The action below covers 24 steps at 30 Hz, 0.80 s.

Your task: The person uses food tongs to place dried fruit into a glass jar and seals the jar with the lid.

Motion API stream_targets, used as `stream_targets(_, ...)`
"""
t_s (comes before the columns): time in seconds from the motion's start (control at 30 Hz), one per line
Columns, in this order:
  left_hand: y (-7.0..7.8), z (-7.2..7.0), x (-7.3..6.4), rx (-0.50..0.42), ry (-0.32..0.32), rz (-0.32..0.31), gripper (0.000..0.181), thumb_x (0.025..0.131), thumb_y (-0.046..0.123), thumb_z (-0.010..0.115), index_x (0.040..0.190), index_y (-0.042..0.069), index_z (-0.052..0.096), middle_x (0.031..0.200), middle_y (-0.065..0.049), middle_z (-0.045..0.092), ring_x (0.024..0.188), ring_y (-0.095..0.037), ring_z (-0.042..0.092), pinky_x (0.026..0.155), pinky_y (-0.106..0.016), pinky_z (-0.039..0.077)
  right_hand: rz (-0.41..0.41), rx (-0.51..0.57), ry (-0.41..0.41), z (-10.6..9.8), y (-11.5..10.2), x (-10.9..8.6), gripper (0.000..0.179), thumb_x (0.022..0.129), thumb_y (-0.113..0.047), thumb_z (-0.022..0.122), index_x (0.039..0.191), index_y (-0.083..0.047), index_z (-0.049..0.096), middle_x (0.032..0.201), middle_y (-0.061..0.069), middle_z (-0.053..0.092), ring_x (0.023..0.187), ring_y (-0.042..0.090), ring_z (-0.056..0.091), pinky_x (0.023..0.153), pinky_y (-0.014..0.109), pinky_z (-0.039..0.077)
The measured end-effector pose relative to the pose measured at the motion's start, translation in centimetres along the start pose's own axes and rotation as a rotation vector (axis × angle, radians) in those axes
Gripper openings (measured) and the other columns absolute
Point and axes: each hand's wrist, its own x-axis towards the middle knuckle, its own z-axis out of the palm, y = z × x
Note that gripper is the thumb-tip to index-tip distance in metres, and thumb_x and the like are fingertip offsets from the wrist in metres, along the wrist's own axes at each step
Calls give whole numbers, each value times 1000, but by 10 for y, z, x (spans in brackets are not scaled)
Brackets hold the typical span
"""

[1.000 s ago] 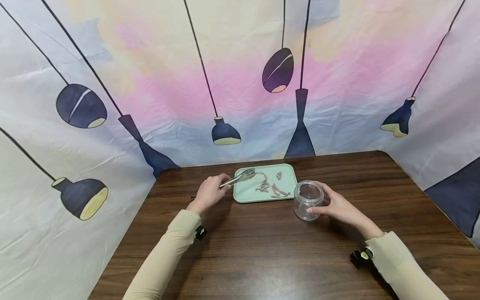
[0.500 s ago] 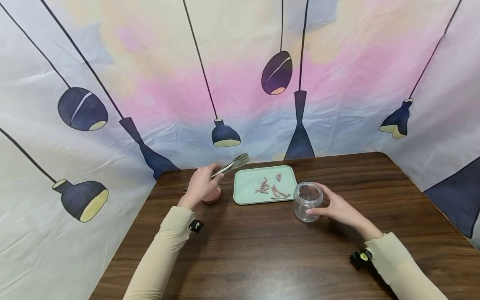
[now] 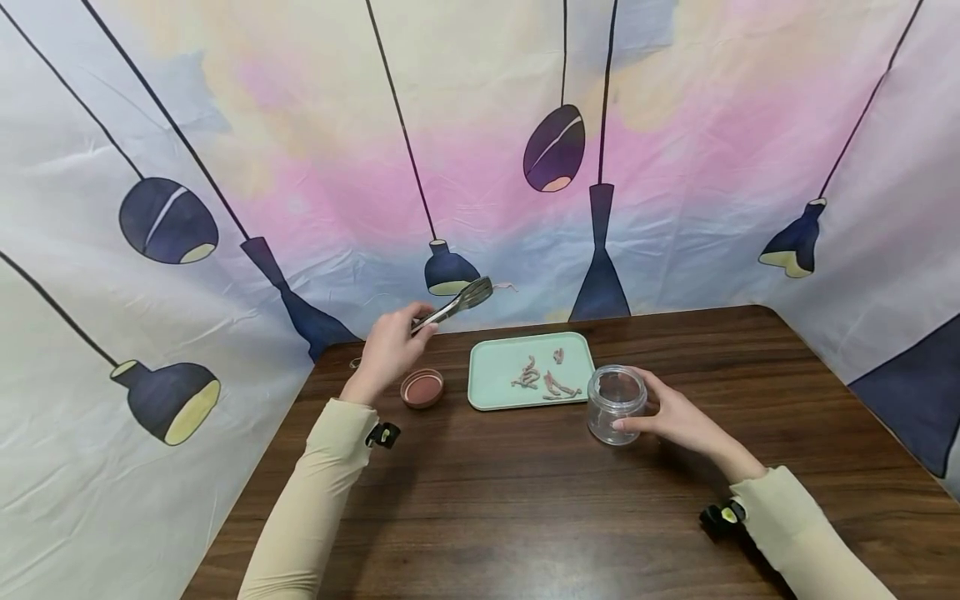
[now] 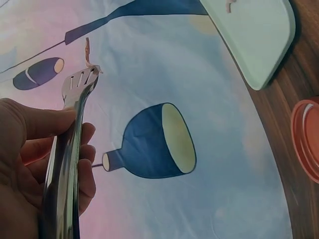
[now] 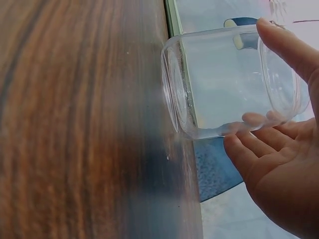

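Tongs of shiny metal (image 3: 459, 302) with slotted heads are gripped by my left hand (image 3: 386, 348), raised above the table's far left. From their tips sticks out a thin pinkish strip (image 4: 87, 52) that looks like shredded meat. My right hand (image 3: 678, 415) holds a clear, lidless jar (image 3: 604, 418), thumb on the near side and fingers round the far side. The jar stands upright on the table, close to the tray's right corner. On the mint-green tray (image 3: 489, 360) lie several more pinkish strips (image 3: 558, 385).
A round reddish lid (image 3: 422, 389) lies on the wooden table (image 3: 517, 500), left of the tray. Behind the table's far edge hangs a cloth backdrop (image 3: 480, 167) printed with lamps.
The left hand has lifted the tongs up and leftward off the tray, carrying a strip away. The reddish lid has come into view below that hand. The right hand and jar have stayed put.
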Motion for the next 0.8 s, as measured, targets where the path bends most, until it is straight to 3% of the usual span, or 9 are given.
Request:
stream_targets(0.1,5,-1,2,8,-6,20,25,97,17,69,120,7,70,88,-9,71,55,-19,45,54,-35,34,-5,7,-2,0,-1,0,98,83,-35,85,157,-7,28,143,25,51,135,45,46,96,55,46)
stream_targets(0.23,16,-5,5,27,-23,43,29,98,19,68,124,8,68,97,-10,73,56,-21,49,55,-37,36,-2,3,-3,2,-2,-1,98,83,-36,84,157,-7,27,144,25,50,136,45,44,99,58,44)
stream_targets(0.37,30,-9,7,61,-31,83,31,98,23,68,126,9,67,113,-10,73,79,-28,66,68,-45,49,6,1,0,2,-1,-1,99,83,-37,84,157,-6,27,145,26,49,136,46,43,100,59,43)
stream_targets(0.47,40,-11,9,77,-37,116,32,98,24,68,126,8,68,117,-10,72,96,-31,69,77,-49,52,7,8,3,3,0,0,100,82,-36,85,157,-5,27,144,26,50,136,45,44,99,58,44)
stream_targets(0.8,69,-15,7,142,-44,255,28,98,20,69,123,10,69,115,-8,72,98,-25,68,78,-46,53,-6,34,1,3,2,2,99,82,-34,86,157,-5,28,142,24,52,134,44,47,100,57,45)
